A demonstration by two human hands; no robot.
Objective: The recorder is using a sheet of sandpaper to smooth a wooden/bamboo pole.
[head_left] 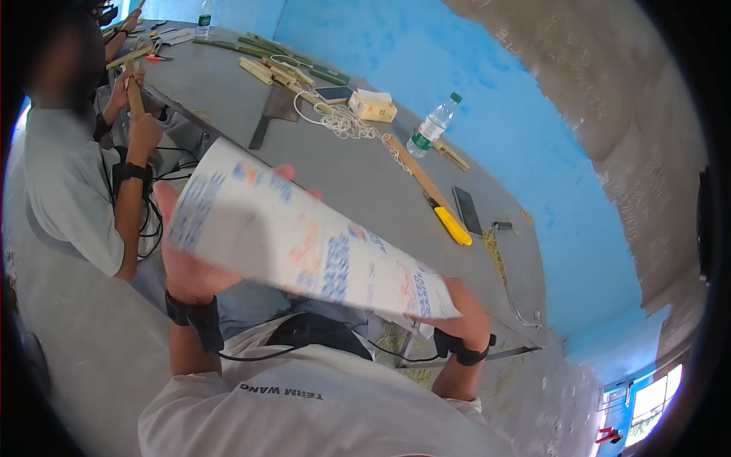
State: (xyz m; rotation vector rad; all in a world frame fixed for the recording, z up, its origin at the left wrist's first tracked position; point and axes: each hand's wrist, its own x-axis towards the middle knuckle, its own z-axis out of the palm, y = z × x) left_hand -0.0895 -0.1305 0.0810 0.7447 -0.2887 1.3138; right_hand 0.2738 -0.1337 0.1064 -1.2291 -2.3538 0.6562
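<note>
Both hands were busy, sharing one long sheet! The left hand (pixel 194 263) held its broad left end, palm beneath and thumb up along the side, while fingertips (pixel 283 172) poked out past the far edge. Across at the narrow end, the right hand (pixel 466 314) had hold of the corner, its fingers mostly hidden behind the sheet. And there was the sheet (pixel 304 236) itself, white with blurred blue and red print, curved and slanting down to the right, up off the table in front of the person's chest. Dark bands circled both wrists.

Beyond it lay the gray table (pixel 343 167): a yellow knife (pixel 454 227) touching the near end of a wooden strip (pixel 412 169), with a phone (pixel 467 210) just beside it. A green-capped bottle (pixel 431 131) stood farther back, near a tissue box (pixel 372 106) and a tangle of white string (pixel 349 126). Left of that, a cleaver (pixel 278 107) lay flat, with green bamboo poles (pixel 331 75) behind. Off to the left, a co-worker (pixel 68 179) gripped an upright piece of wood (pixel 135 93).
</note>
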